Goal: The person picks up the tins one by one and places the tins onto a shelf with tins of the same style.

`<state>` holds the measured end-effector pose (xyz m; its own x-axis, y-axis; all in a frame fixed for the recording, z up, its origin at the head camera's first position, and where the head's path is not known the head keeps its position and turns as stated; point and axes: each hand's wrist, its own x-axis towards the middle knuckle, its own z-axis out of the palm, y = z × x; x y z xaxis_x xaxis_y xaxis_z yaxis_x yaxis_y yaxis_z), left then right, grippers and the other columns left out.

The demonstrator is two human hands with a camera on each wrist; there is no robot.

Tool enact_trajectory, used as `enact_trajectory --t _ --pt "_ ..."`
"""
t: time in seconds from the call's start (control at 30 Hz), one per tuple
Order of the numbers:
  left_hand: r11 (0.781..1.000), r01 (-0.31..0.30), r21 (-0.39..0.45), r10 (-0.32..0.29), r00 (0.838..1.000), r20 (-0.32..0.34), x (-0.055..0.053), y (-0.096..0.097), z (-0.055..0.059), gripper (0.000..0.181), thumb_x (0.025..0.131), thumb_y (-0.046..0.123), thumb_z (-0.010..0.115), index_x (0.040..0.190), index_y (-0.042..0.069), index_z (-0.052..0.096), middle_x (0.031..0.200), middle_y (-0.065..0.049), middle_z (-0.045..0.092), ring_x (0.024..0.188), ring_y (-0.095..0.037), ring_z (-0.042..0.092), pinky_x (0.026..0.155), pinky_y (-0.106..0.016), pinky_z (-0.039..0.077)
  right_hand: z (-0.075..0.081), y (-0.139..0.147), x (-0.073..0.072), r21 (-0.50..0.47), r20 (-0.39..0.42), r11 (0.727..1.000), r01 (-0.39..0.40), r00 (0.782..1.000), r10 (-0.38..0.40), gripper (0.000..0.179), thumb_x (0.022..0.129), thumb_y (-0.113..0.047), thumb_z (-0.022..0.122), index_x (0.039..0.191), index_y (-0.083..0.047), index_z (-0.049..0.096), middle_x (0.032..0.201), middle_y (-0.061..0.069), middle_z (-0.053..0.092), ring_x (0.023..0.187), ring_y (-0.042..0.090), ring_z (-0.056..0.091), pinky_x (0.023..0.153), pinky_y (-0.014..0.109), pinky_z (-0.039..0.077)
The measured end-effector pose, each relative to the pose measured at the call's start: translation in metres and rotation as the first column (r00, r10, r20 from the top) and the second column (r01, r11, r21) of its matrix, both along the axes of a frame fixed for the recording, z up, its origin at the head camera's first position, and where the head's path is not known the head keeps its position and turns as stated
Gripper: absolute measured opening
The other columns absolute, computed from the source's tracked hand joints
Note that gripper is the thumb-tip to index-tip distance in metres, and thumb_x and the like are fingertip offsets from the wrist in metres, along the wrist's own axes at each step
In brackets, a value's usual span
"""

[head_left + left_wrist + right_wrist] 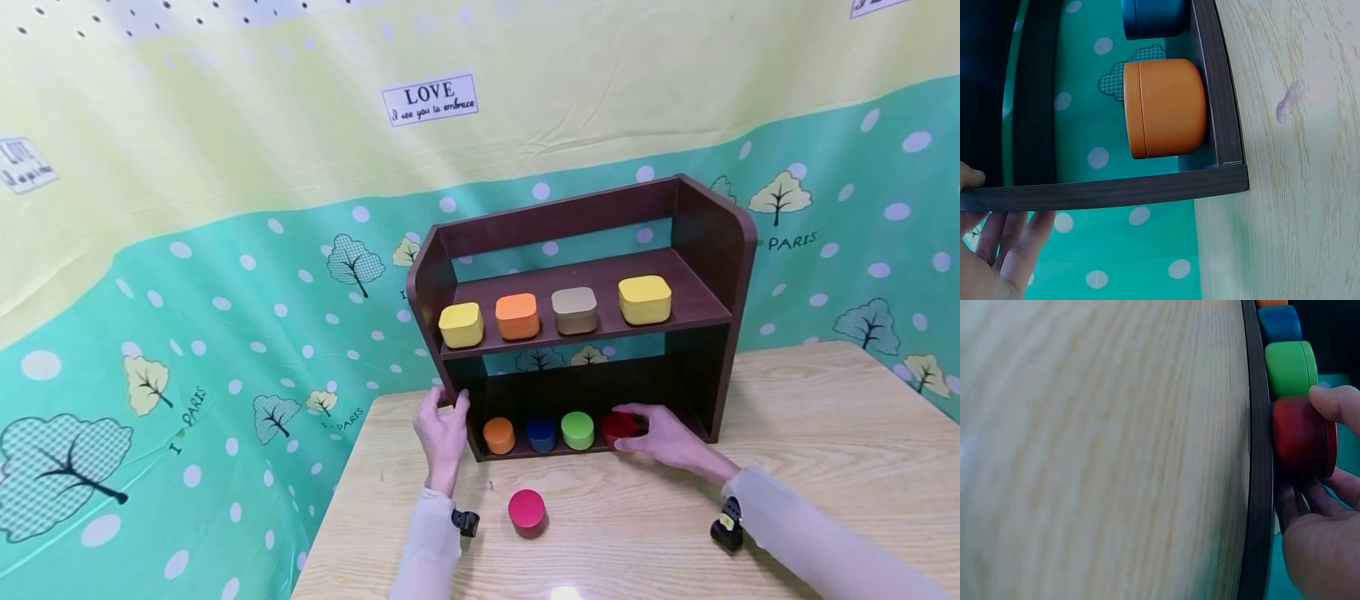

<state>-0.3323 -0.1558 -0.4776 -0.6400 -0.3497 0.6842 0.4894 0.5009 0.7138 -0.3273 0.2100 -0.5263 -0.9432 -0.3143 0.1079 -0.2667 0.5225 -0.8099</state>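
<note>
In the head view, a dark brown two-tier shelf (585,337) stands on the wooden table. My left hand (442,429) pinches its left side panel (1110,195), thumb on the inner face and fingers on the outer. At the right end of the lower tier, my right hand (663,435) holds a dark red round tin (1302,434) between thumb and fingers. Left of it in the same row sit a green tin (577,430), a blue tin (541,433) and an orange tin (498,436). A pinkish-red tin (527,510) lies on the table before the shelf.
On the upper tier stand squarish tins: yellow (461,325), orange (517,317), grey-brown (574,311) and another yellow tin (645,300). The light wooden table (825,467) extends to both sides. A patterned cloth (247,333) hangs behind.
</note>
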Motion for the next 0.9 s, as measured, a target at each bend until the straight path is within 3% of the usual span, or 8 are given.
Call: enact_trajectory --t 0.1,0.33,0.57,0.7,0.9 --pt "1.0 0.0 0.001 0.0 1.0 -0.001 0.0001 0.0001 -0.0001 0.006 0.091 0.006 0.08 0.093 0.0 0.078 0.088 -0.019 0.079 0.081 -0.034 0.072 0.081 -0.048 0.057 -0.001 -0.0002 -0.0007 -0.002 -0.005 1.0 -0.004 1.0 0.004 0.064 0.093 -0.022 0.086 0.146 0.005 0.062 0.139 0.026 0.071 0.117 0.03 0.067 0.098 0.045 0.058" --pt "1.0 -0.008 0.004 0.008 1.0 0.006 0.0001 0.0001 0.0001 0.006 0.091 0.006 0.08 0.093 0.001 0.078 0.089 -0.018 0.079 0.083 -0.034 0.073 0.082 -0.034 0.053 -0.0002 -0.0001 -0.0005 -0.003 -0.004 1.0 -0.006 1.0 0.006 0.064 0.093 -0.022 0.086 0.146 0.005 0.062 0.138 0.026 0.071 0.117 0.029 0.067 0.096 0.039 0.058" --pt "1.0 -0.005 0.001 0.005 1.0 0.003 0.0006 -0.0004 0.0002 0.007 0.091 0.006 0.08 0.093 -0.001 0.078 0.088 -0.019 0.079 0.081 -0.034 0.073 0.081 -0.038 0.055 -0.0002 -0.0013 0.0002 -0.012 0.005 1.0 0.001 1.0 -0.001 0.065 0.093 -0.021 0.085 0.147 0.006 0.061 0.138 0.026 0.071 0.117 0.03 0.067 0.097 0.043 0.058" --pt "1.0 0.003 0.004 -0.003 1.0 0.006 0.0009 0.0 0.0012 0.008 0.092 0.007 0.079 0.093 -0.001 0.078 0.088 -0.019 0.079 0.081 -0.033 0.072 0.082 -0.047 0.057 0.0004 -0.0017 0.0001 -0.007 0.002 1.0 0.005 1.0 -0.005 0.065 0.093 -0.021 0.085 0.147 0.006 0.061 0.137 0.026 0.071 0.117 0.03 0.066 0.097 0.043 0.058" --pt "1.0 -0.009 0.003 0.009 1.0 0.014 0.0011 0.0003 0.0017 0.006 0.091 0.007 0.08 0.093 0.001 0.078 0.088 -0.017 0.079 0.081 -0.033 0.072 0.082 -0.038 0.054 0.0002 -0.0015 -0.0013 -0.005 -0.002 1.0 0.006 1.0 -0.006 0.065 0.093 -0.022 0.085 0.147 0.005 0.061 0.137 0.025 0.071 0.116 0.029 0.067 0.097 0.043 0.058"
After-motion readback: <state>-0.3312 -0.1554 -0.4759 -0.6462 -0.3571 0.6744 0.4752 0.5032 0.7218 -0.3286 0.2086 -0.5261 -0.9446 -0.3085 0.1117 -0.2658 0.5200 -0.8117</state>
